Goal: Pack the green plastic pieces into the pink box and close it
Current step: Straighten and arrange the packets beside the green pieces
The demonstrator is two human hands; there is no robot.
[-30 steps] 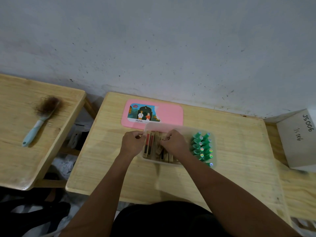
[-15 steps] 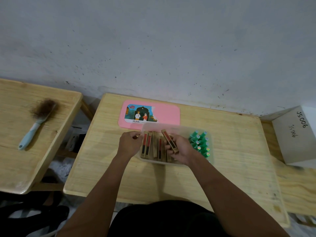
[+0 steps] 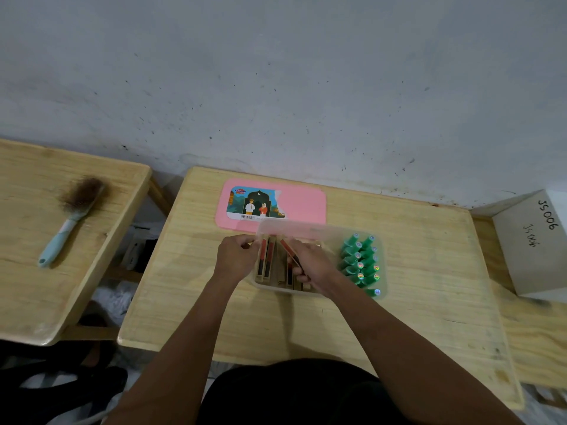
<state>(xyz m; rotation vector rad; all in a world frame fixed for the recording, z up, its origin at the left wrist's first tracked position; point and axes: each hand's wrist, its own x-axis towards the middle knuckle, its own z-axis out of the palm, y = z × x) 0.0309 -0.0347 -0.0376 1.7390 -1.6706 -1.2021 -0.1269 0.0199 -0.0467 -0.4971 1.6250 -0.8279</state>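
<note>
A pale, speckled wall [image 3: 276, 72] backs a light wooden worktop [image 3: 429, 302]. A second wooden table [image 3: 30, 256] stands just left, carrying a brush [image 3: 70, 222]; a white box [image 3: 534, 256] sits right.

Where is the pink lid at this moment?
In the head view the pink lid lies flat at the back of the middle table, left of centre, just behind the clear box.

Clear box [image 3: 310, 227] near table's [image 3: 429, 305] far edge, green pieces [image 3: 360, 262] at its right end. Right hand [image 3: 314, 266] pinches red-tan strip [image 3: 287, 250]; left hand [image 3: 235, 259] grips left rim.
</note>
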